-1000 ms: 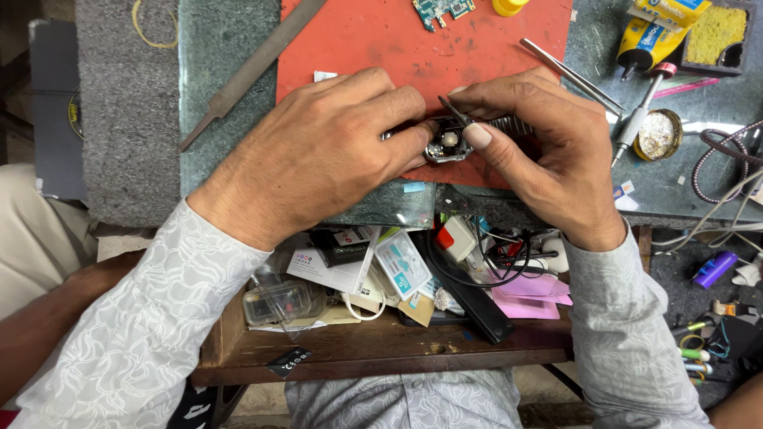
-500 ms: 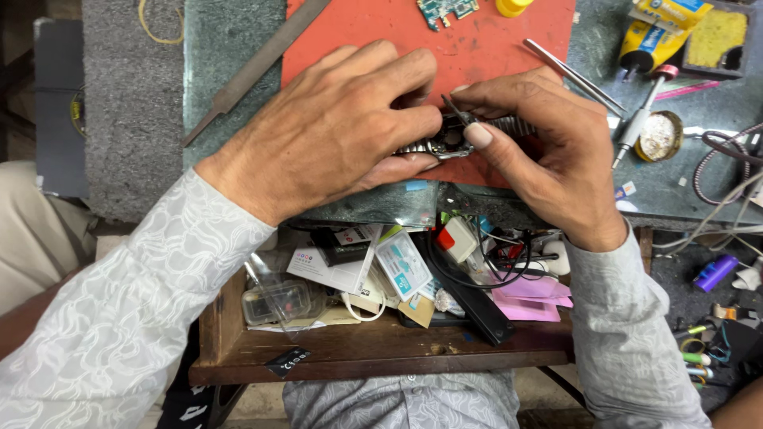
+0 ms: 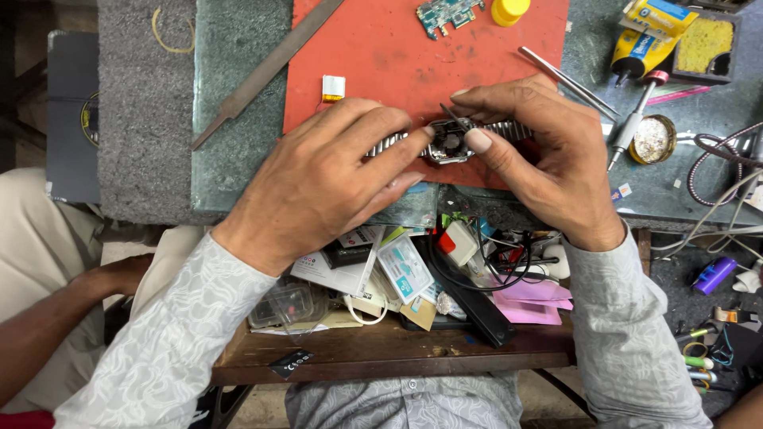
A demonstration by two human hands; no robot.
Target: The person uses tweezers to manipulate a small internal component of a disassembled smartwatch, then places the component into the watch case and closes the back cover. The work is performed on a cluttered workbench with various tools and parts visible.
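Fingers, left hand [image 3: 330, 171]: curled over the left run of the silver metal-link wristwatch [image 3: 449, 145], index fingertip pinned against the case edge; clamped on the band, holding it flat.
Fingers, right hand [image 3: 548, 151]: thumb pad pressed on the right rim of the case, index finger arched above it, pinching a thin dark pointed tool [image 3: 451, 117] whose tip meets the open case back.
Watch position: on the lower edge of the red rubber work mat [image 3: 381, 56], near the front lip of the grey-green stone desk [image 3: 230, 171], directly between the two hands.
Long axis: band runs left-right across the mat; case sits at mid-length, back facing up, small round part showing inside.
Nearer hand: both touch it; the right hand does the fine work at the case, the left only steadies.
Around, far side: long flat steel file [image 3: 266, 71] lying diagonally, small white-and-yellow cell [image 3: 332, 87], green circuit board [image 3: 445, 13], yellow cap [image 3: 509, 9].
Around, right: steel tweezers [image 3: 568, 79], red-tipped screwdriver [image 3: 632, 119], round open tin [image 3: 652, 139], all apart from the watch.
In the way: nothing lies between fingers and case; open wooden drawer [image 3: 381, 357] of cluttered parts sits below the desk edge.
Other person: a bare forearm [image 3: 48, 334] at lower left, well apart.
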